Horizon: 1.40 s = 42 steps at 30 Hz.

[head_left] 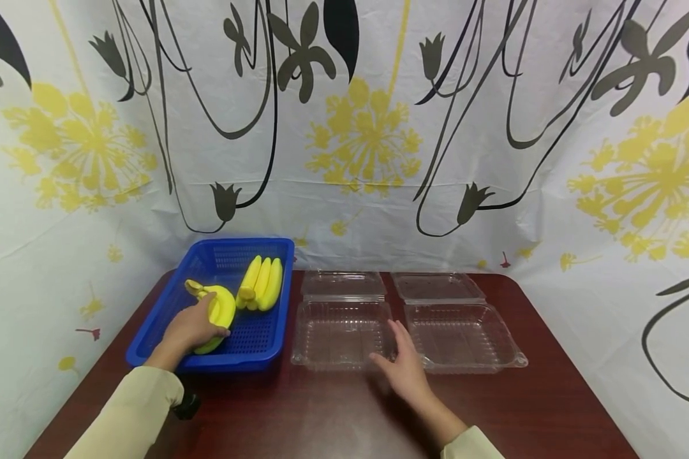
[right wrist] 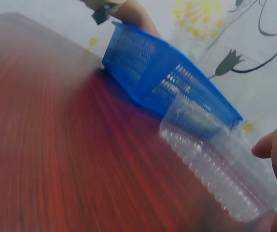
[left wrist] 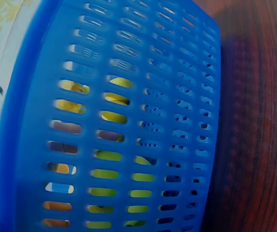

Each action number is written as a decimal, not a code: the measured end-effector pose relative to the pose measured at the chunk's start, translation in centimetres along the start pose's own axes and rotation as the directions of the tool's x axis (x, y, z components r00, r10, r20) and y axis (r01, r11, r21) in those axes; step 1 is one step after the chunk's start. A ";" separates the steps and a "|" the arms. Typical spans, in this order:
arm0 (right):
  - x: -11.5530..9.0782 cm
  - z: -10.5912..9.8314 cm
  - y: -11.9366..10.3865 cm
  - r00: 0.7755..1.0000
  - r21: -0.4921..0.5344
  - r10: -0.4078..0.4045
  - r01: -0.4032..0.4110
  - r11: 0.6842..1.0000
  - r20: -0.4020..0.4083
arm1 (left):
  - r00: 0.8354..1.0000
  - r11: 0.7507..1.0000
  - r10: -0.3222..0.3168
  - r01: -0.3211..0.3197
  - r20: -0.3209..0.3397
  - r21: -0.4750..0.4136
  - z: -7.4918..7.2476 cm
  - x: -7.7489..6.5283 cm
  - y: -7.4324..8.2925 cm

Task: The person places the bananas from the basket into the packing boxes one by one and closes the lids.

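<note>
My left hand [head_left: 192, 326] reaches into a blue plastic basket [head_left: 289, 280] and grips a bunch of yellow bananas [head_left: 224, 306] from above. Through the slots of the basket wall [left wrist: 129, 145], bits of yellow show in the left wrist view; the hand is mostly hidden there. A second banana bunch [head_left: 261, 284] lies farther back in the basket. Over the front right corner of a clear plastic clamshell container [head_left: 339, 338] is my right hand [head_left: 407, 370], thumb and fingers spread, holding nothing. Its thumb [right wrist: 273, 147] overlaps the container in the right wrist view.
Another clear clamshell container [head_left: 465, 338] stands to the right, its lid [head_left: 436, 288] folded back. The left container's lid [head_left: 343, 285] also lies back toward the wall. Behind the dark red wooden table [head_left: 321, 414] hangs a flower-patterned cloth [head_left: 373, 223].
</note>
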State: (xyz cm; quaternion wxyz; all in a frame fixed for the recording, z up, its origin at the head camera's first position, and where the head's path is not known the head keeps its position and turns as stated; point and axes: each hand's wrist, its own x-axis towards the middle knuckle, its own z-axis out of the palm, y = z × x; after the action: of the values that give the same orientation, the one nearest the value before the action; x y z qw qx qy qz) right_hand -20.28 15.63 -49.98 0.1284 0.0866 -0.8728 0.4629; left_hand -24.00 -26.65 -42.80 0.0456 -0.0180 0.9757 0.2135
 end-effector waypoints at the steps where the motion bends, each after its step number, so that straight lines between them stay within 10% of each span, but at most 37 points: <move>1: 0.0 -0.1 0.2 1.000 -0.002 0.009 -0.009 1.000 0.003 | 1.000 1.000 0.001 -0.001 0.001 -0.014 0.0 0.0 0.0; 29: -0.2 -1.0 1.8 0.995 0.044 0.090 -0.093 0.995 0.052 | 0.994 0.991 0.016 -0.031 -0.110 -0.133 -3.6 -0.8 0.2; 42: -0.1 -1.1 1.9 0.994 0.020 0.075 -0.077 0.997 0.076 | 0.988 0.975 0.020 -0.053 -0.153 -0.218 -5.8 -1.3 3.0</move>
State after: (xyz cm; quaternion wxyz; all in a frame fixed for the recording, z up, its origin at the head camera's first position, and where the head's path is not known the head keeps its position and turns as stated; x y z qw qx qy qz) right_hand -20.54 17.55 -50.90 0.0766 0.0720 -0.8744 0.4737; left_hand -23.34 -26.37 -36.15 -0.0340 -0.0209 0.9467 0.3195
